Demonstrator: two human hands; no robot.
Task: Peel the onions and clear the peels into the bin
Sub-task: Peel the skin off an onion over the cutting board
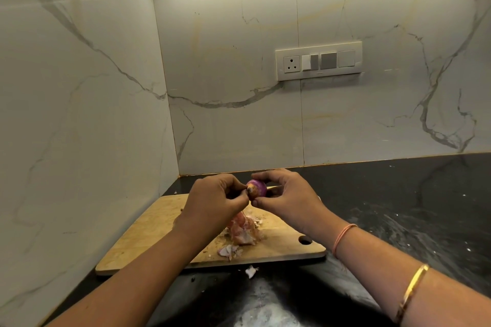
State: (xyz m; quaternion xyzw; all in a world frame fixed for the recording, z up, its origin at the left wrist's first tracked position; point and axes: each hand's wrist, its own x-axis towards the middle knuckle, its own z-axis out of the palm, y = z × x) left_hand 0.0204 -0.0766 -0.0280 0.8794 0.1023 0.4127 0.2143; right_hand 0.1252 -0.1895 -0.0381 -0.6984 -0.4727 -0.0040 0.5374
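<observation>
Nearest the camera, two bare forearms reach in from the lower edge; the right one carries a gold bangle (pixel 413 289) and, closer to the wrist, a pink thread band (pixel 342 237). Between the forearms a small pale scrap of peel (pixel 251 271) lies on the black stone counter (pixel 398 207), just off the near edge of the wooden cutting board (pixel 148 233). The board lies at an angle on the counter, with a hanging hole at its near right corner. A heap of peels (pixel 243 228), pinkish and papery, sits on the board under the hands, with a few loose flakes toward the near edge. Above the board, clear of its surface, both hands hold a small purple onion (pixel 256 188). The right hand (pixel 287 196) grips it from the right, thumb below and curled fingertips above. The left hand (pixel 215 199) has its fingers curled, and its fingertips pinch the brownish end of the onion that faces left. Beyond the hands the counter runs to a corner of glossy white marble-look wall (pixel 225 61). On the back wall, up and to the right, is a white switch plate (pixel 318 60) with a socket.
</observation>
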